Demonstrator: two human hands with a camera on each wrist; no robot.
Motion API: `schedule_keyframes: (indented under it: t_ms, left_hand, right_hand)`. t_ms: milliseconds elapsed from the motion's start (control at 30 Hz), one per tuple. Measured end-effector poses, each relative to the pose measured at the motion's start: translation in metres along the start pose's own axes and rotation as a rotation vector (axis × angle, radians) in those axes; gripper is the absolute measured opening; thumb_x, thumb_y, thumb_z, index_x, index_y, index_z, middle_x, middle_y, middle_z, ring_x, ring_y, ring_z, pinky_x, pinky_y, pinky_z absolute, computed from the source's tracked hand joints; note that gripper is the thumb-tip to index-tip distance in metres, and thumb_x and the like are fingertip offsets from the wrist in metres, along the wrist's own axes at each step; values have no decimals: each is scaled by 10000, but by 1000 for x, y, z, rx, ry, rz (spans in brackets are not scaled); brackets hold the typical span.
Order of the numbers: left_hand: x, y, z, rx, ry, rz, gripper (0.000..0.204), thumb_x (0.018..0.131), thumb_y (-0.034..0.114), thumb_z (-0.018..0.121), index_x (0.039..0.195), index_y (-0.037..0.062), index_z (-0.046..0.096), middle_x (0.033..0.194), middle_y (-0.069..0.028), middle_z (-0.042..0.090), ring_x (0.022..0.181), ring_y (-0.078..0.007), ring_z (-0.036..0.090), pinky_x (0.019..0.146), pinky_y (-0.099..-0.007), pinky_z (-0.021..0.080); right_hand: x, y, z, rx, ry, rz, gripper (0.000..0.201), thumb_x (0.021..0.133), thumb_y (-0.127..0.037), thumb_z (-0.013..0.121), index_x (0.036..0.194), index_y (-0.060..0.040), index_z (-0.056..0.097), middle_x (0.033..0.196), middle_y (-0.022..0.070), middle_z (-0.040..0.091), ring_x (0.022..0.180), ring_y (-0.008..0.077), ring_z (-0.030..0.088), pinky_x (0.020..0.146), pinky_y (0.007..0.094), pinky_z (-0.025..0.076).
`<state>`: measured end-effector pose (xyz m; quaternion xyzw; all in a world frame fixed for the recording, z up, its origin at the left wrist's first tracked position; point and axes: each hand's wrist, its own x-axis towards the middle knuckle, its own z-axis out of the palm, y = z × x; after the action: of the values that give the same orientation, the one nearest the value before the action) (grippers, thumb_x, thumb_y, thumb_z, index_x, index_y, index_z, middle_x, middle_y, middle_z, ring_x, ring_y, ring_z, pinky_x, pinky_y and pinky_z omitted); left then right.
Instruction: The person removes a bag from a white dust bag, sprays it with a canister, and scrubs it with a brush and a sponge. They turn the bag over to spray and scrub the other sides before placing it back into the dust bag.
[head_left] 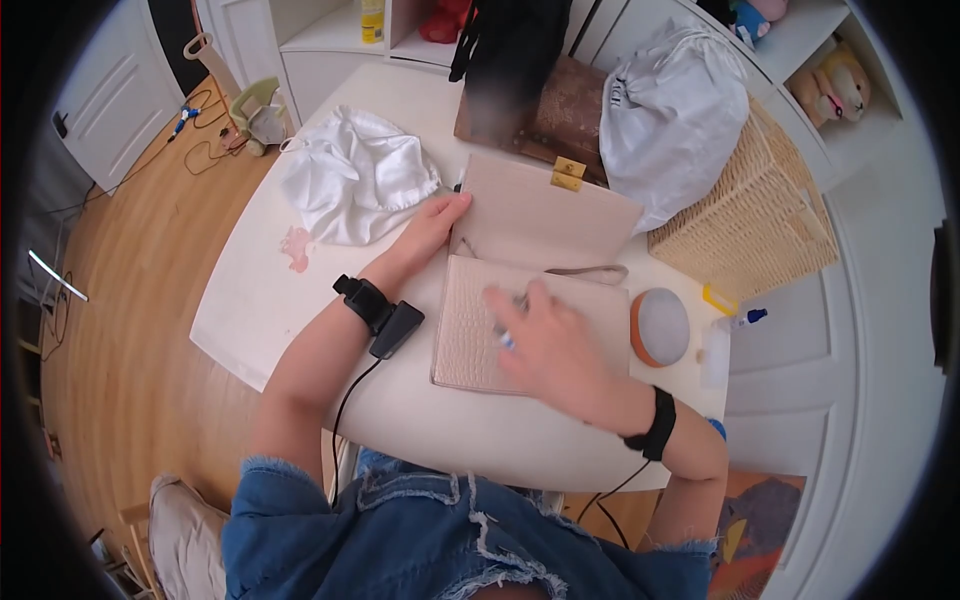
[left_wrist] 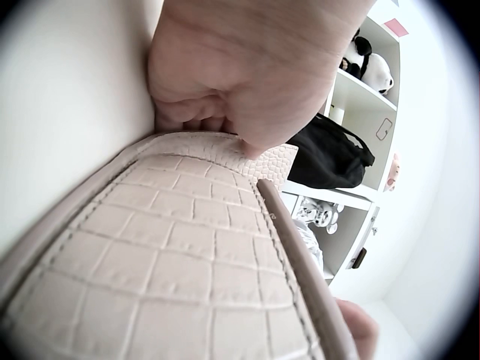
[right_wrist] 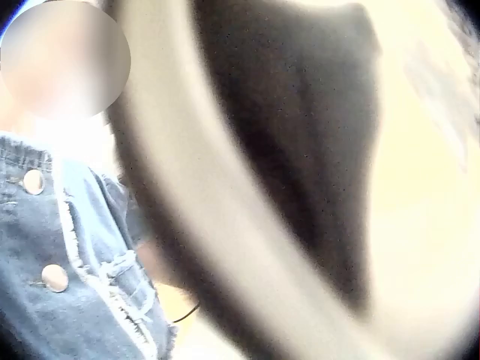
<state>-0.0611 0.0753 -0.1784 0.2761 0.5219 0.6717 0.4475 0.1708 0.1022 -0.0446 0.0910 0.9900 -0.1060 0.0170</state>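
Observation:
A pale pink handbag (head_left: 475, 350) with a crocodile-look surface lies on the table, its flap (head_left: 520, 205) with a gold clasp (head_left: 568, 173) folded back. My left hand (head_left: 437, 222) grips the bag's left edge by the flap. In the left wrist view that hand (left_wrist: 240, 67) has its fingers curled at the bag's end, beside the stitched panel (left_wrist: 180, 240). Over the bag's front, my right hand (head_left: 560, 355) is blurred, fingers bent around a small blue-and-white thing (head_left: 507, 341) whose kind I cannot tell. Blurred pale and dark shapes fill much of the right wrist view.
A white cloth bag (head_left: 355, 180) lies at the left of the table. An orange-and-grey round pad (head_left: 660, 327) and a blue-capped bottle (head_left: 750, 318) are at the right. Behind stand a brown box (head_left: 570, 110), a white drawstring bag (head_left: 675, 115) and a wicker basket (head_left: 750, 210).

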Motion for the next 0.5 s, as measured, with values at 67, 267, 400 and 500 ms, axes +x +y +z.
schedule_keyframes:
  t_ms: [67, 267, 400, 500]
  left_hand:
    - [0, -1, 3, -29, 3, 1, 439, 986, 410, 487, 1112, 7, 608, 998, -15, 637, 862, -66, 569, 752, -239, 467]
    - [4, -4, -3, 32, 20, -7, 449, 987, 416, 482, 1108, 5, 617, 991, -6, 632, 867, -61, 555, 758, -233, 453]
    - [3, -3, -1, 18, 11, 6, 449, 988, 419, 480, 1094, 6, 619, 982, 0, 629, 855, -57, 554, 749, -230, 453]
    - [5, -6, -2, 5, -1, 14, 445, 987, 417, 483, 1080, 5, 621, 979, 0, 630, 843, -57, 558, 739, -227, 456]
  right_hand:
    - [7, 17, -1, -3, 81, 82, 546, 773, -126, 652, 1274, -78, 442, 988, 207, 481, 818, 376, 601, 692, 435, 517]
    - [-32, 55, -8, -53, 152, 181, 562, 760, -153, 650, 1283, -90, 454, 970, 213, 483, 838, 372, 601, 680, 453, 502]
    - [-61, 31, -9, -30, 102, 125, 569, 754, -155, 665, 1285, -117, 465, 969, 187, 463, 773, 342, 582, 650, 421, 487]
    - [-67, 7, 0, -23, 57, -13, 559, 737, -145, 672, 1264, -127, 487, 955, 167, 458, 735, 307, 564, 628, 409, 479]
